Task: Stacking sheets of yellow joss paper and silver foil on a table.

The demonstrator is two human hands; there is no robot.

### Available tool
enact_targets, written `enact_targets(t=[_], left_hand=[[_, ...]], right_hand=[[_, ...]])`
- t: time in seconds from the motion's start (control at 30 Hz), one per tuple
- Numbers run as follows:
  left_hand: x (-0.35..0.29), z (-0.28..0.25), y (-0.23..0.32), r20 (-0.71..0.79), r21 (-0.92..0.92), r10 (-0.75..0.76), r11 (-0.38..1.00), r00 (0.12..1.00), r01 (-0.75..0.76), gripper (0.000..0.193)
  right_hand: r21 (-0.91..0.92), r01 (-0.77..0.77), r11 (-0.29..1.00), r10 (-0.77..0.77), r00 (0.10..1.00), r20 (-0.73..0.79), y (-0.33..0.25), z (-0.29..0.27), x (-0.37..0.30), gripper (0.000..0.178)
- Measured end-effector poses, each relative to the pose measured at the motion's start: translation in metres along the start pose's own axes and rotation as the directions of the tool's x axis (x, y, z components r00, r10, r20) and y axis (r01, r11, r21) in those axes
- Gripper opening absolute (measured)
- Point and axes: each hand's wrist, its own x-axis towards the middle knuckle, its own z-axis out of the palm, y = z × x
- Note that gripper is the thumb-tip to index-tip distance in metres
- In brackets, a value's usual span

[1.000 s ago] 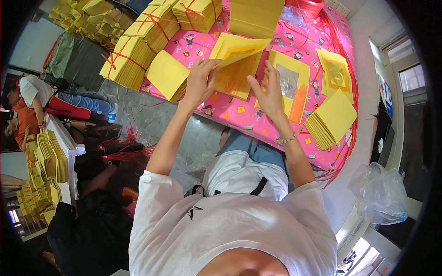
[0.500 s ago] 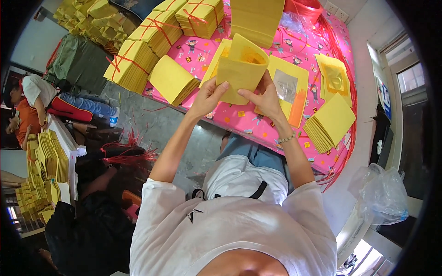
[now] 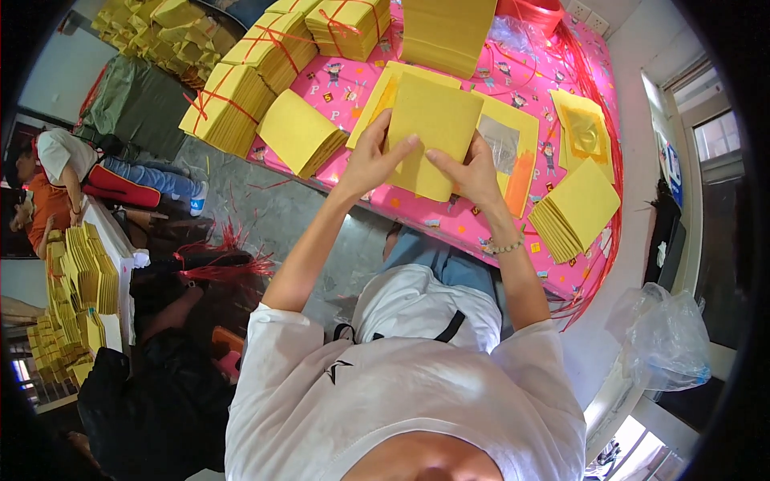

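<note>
Between my hands is a folded yellow joss paper packet (image 3: 433, 124), now folded flat with its plain side up. My left hand (image 3: 375, 160) grips its left edge, thumb on top and fingers underneath. At the lower right edge, my right hand (image 3: 475, 175) pinches it the same way. Partly under the packet lies a yellow sheet with an orange patch (image 3: 383, 90). Just right of the packet is a sheet with a silver foil square (image 3: 500, 143) and an orange brushed area. A small folded yellow stack (image 3: 301, 132) rests to the left, another fanned stack (image 3: 576, 210) to the right.
Bundles of yellow paper tied with red string (image 3: 233, 108) line the back left of the pink patterned table (image 3: 385, 204). A red basin (image 3: 533, 12) and red strands (image 3: 593, 96) are at the back right. Other people (image 3: 72, 176) work beside a paper-laden table at left.
The packet's curled, half-raised upper flap has come down, and the packet now lies flat between both hands. My hands keep their grip on its sides.
</note>
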Motion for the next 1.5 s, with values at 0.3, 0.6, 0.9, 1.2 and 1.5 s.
enact_targets(t=[0.3, 0.6, 0.9, 1.2, 1.5], left_hand=[[0.007, -0.001, 0.019, 0.041, -0.131, -0.425, 0.895, 0.904, 0.427, 0.034], [0.012, -0.004, 0.017, 0.082, -0.162, -0.507, 0.843, 0.858, 0.514, 0.036], [0.016, -0.001, 0.019, 0.142, -0.099, -0.511, 0.845, 0.848, 0.526, 0.044], [0.016, 0.000, 0.018, 0.127, -0.022, -0.453, 0.888, 0.882, 0.459, 0.038], [0.016, 0.011, 0.003, 0.021, -0.073, -0.175, 0.982, 0.984, 0.176, 0.035]], right_hand=[[0.127, -0.302, 0.945, 0.297, 0.953, 0.057, -0.003, -0.011, 0.001, 0.048], [0.266, -0.376, 0.888, 0.361, 0.926, 0.106, 0.000, -0.012, -0.001, 0.049], [0.233, -0.366, 0.901, 0.346, 0.930, 0.121, 0.000, -0.015, -0.003, 0.048], [0.127, -0.289, 0.949, 0.278, 0.956, 0.094, -0.003, -0.011, -0.002, 0.049], [-0.031, -0.006, 1.000, 0.004, 0.999, -0.049, -0.001, -0.002, 0.003, 0.055]])
